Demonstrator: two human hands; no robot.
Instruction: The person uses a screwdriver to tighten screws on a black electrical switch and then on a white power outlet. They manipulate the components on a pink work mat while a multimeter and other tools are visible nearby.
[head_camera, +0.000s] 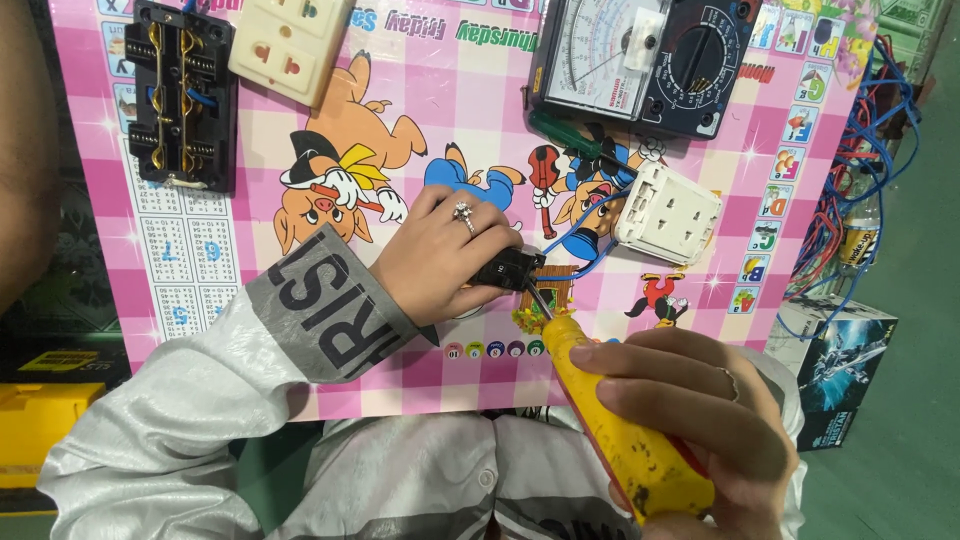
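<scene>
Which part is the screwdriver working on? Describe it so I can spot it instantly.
Start at the pink checked cartoon mat and find the left hand at its centre. Pinched in its fingertips is a small black switch module, met by the yellow-handled screwdriver. Unlike the cream sockets nearby, it is black, with blue wires attached.

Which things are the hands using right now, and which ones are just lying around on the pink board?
In use:
- left hand holding the small black part
- right hand holding the yellow screwdriver
- blue wire running from the part

Lying about:
- white socket
- cream socket
- black socket frame
- meter
- green screwdriver
</scene>
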